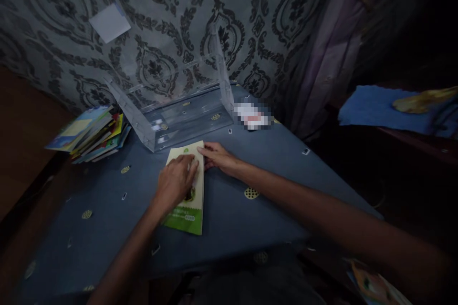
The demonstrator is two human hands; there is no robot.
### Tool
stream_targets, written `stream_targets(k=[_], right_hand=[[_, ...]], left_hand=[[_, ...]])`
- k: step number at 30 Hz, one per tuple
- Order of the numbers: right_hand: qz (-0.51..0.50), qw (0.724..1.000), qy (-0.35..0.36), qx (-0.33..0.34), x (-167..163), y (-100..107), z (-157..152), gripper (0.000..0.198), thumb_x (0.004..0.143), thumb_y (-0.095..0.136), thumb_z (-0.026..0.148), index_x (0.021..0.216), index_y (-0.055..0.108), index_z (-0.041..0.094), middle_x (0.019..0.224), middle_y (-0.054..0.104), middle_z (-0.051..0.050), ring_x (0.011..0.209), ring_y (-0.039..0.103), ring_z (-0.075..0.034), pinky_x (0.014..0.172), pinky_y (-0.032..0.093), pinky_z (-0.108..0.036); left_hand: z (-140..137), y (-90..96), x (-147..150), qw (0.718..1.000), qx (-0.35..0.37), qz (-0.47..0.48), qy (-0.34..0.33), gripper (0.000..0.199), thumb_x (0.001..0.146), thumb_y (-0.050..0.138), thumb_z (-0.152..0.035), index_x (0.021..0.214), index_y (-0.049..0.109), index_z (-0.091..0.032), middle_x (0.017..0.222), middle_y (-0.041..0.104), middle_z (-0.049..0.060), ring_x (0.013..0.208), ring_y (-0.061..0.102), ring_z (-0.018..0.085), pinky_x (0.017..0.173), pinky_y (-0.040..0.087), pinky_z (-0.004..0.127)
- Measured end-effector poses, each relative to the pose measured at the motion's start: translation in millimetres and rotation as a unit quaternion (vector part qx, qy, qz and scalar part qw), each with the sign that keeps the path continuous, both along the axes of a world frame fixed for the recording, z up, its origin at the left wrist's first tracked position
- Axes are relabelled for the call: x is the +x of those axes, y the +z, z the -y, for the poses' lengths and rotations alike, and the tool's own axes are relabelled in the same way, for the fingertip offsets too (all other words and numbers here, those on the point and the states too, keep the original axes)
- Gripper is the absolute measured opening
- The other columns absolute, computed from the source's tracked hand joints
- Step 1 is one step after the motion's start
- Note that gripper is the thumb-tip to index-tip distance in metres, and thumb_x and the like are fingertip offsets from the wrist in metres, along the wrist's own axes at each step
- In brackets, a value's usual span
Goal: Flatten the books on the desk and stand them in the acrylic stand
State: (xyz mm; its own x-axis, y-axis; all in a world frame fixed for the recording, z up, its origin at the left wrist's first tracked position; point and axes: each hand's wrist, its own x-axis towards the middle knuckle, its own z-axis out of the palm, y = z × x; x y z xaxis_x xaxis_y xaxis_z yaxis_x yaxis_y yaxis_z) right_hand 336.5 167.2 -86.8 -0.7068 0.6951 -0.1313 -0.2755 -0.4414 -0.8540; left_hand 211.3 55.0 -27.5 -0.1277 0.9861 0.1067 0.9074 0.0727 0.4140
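Note:
A thin cream-and-green booklet (184, 221) lies on the dark blue tablecloth in front of me. My left hand (176, 176) rests on its cover, fingers stretched out and partly hiding the picture. At the upper right edge, my right hand (222, 158) has its thumb on the cover, and its other fingers are partly hidden beside or under the pages. Just beyond the booklet stands a clear plastic rack (225, 86) with upright side panels and no books in it.
A leaning stack of colourful books (96, 133) lies left of the rack. A white packet (253, 116), blurred out, sits to its right. Patterned wallpaper (153, 62) backs the table (229, 214). A blue cloth (375, 107) is at the far right, and another booklet (372, 283) shows below.

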Motion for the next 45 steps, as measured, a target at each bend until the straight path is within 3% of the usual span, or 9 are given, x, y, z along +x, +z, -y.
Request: stream_targets(k=[5,7,11,15,23,26,30,37,45], right_hand=[[0.016,1.0,-0.017,-0.011,0,-3,-3,0.006,0.092,0.069,0.02,0.092,0.071,0.014,0.073,0.074,-0.005,0.059,0.068,-0.014,0.055,0.057,-0.025],[0.015,0.999,-0.035,-0.028,-1,-3,-6,0.007,0.094,0.066,0.02,0.091,0.07,0.014,0.074,0.075,-0.005,0.06,0.068,-0.014,0.056,0.057,-0.025],[0.001,0.997,-0.059,-0.047,1,-3,-13,0.009,0.092,0.068,0.021,0.085,0.069,0.015,0.072,0.075,-0.004,0.064,0.07,-0.015,0.062,0.058,-0.025],[0.001,0.998,-0.052,-0.038,3,-5,-15,0.009,0.087,0.075,0.023,0.085,0.071,0.016,0.074,0.076,-0.002,0.072,0.071,-0.016,0.071,0.059,-0.028],[0.069,0.996,-0.047,0.018,9,-4,-9,0.011,0.091,0.07,0.026,0.095,0.071,0.016,0.075,0.075,-0.002,0.068,0.069,-0.013,0.061,0.055,-0.023],[0.089,0.994,-0.031,0.051,17,-5,-7,0.011,0.085,0.076,0.017,0.094,0.07,0.015,0.068,0.071,0.0,0.061,0.066,-0.011,0.061,0.056,-0.023],[0.109,0.99,-0.051,0.069,21,-7,-6,0.011,0.083,0.073,0.008,0.091,0.068,0.014,0.063,0.069,0.001,0.058,0.064,-0.011,0.058,0.055,-0.022],[0.124,0.985,-0.063,0.098,18,-13,-6,0.017,0.084,0.07,0.01,0.1,0.069,0.014,0.066,0.068,0.002,0.06,0.063,-0.012,0.061,0.055,-0.024],[0.133,0.98,-0.048,0.137,21,-14,-5,0.026,0.083,0.076,0.021,0.106,0.067,0.016,0.071,0.069,0.001,0.066,0.065,-0.013,0.067,0.059,-0.027]], left_hand=[[-28,-9.1,-28,0.995,0.037,-0.032,-0.091,0.042,0.103,0.034,-0.039,0.128,0.06,-0.017,0.126,0.065,0.015,0.121,0.058,0.028,0.109,0.041,0.041],[-40,-13.3,-35,0.994,0.063,-0.039,-0.082,0.041,0.102,0.036,-0.036,0.129,0.059,-0.013,0.128,0.064,0.016,0.122,0.057,0.027,0.109,0.039,0.041],[-57,-12.9,-43,0.996,0.045,-0.04,-0.063,0.041,0.104,0.032,-0.04,0.096,0.065,-0.017,0.094,0.07,0.009,0.091,0.063,0.022,0.085,0.045,0.032],[-67,-9.9,-45,0.999,0.014,0.007,-0.032,0.054,0.104,0.032,-0.048,0.061,0.048,-0.02,0.057,0.049,0.0,0.058,0.048,0.015,0.06,0.03,0.029],[-77,-25.6,-49,0.999,0.027,0.016,0.042,0.054,0.101,0.042,-0.047,0.054,0.044,-0.02,0.052,0.044,0.0,0.055,0.043,0.014,0.059,0.024,0.03],[-76,-33.6,-53,0.999,0.028,0.0,0.038,0.047,0.102,0.041,-0.044,0.064,0.055,-0.019,0.061,0.054,0.002,0.062,0.05,0.017,0.063,0.032,0.029],[-68,-39.1,-53,0.996,0.065,-0.052,-0.01,0.028,0.1,0.045,-0.034,0.105,0.066,-0.016,0.103,0.068,0.01,0.097,0.061,0.023,0.088,0.044,0.034],[-24,-42.8,-43,0.976,0.049,-0.092,-0.193,0.046,0.103,0.042,-0.039,0.142,0.049,-0.014,0.157,0.042,0.018,0.15,0.032,0.032,0.121,0.026,0.053],[61,-40.0,-6,0.921,0.034,-0.135,-0.363,0.06,0.105,0.039,-0.047,0.155,0.033,-0.013,0.162,0.038,0.017,0.153,0.03,0.026,0.127,0.02,0.052]])
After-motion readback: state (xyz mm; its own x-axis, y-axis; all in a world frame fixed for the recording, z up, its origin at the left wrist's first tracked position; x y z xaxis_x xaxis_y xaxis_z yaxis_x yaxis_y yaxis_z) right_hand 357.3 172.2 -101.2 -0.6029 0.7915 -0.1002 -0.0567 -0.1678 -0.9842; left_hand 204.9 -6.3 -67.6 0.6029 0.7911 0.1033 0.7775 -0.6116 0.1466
